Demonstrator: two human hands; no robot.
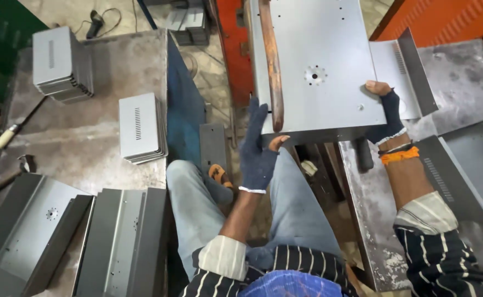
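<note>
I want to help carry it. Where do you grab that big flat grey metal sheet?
Probably by the near edge of the grey metal sheet, one hand toward each corner, coming from the person's side. It lies flat and wide, and the left hand and right hand, both gloved, already grip there.

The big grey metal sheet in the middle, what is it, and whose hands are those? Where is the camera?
The camera sits on a person's head and looks down, so you see their own arms, striped sleeves and blue-jeaned knees from above. There is no robot here, only two hands in dark fingerless gloves. The left hand grips the near edge of the flat grey metal sheet with small holes. The right hand holds the same sheet at its right corner. A rusty brown bar lies across the sheet. On the worn metal table on the left stand two stacks of grey metal covers with vent slots, and bent grey metal panels lie nearer the person. A wooden-handled tool lies at the left edge. More bent grey pieces lie on the right.
</note>
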